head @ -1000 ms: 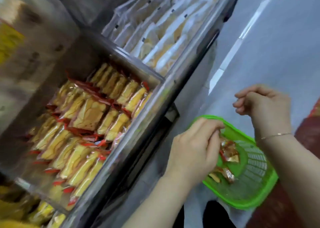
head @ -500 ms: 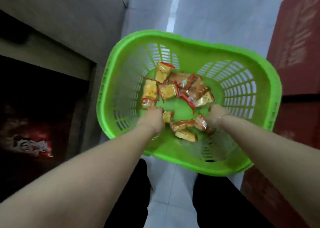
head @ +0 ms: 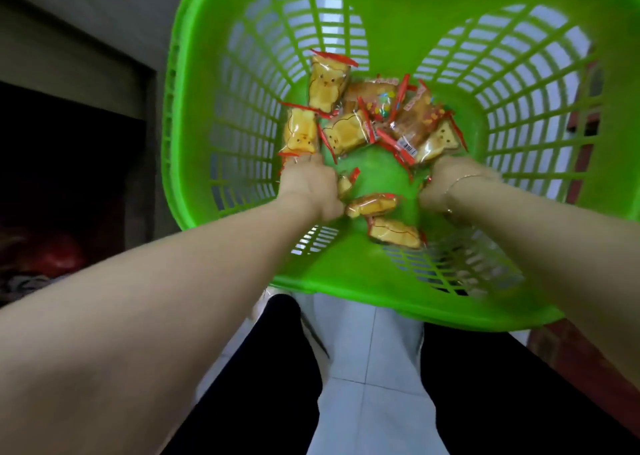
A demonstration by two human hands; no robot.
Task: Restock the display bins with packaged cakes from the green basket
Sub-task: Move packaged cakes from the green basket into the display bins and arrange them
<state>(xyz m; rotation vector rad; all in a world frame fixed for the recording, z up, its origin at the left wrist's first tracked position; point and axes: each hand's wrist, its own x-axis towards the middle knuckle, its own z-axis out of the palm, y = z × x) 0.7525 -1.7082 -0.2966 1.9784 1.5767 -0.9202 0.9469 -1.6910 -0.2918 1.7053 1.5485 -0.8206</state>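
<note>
Both hands reach into the green basket [head: 194, 115], where the light, crinkly packaged cakes [head: 349, 132] lie on its bottom; the left hand [head: 308, 186] and right hand [head: 446, 186] hide their fingers, so I cannot tell either grip.

1. Both forearms are bare, with no sleeves in view.
2. A thin gold-coloured bracelet [head: 462, 180] circles the wrist of the right hand [head: 446, 186].
3. The left hand [head: 310, 186] wears nothing visible.
4. The legs wear black trousers [head: 263, 382].
</note>
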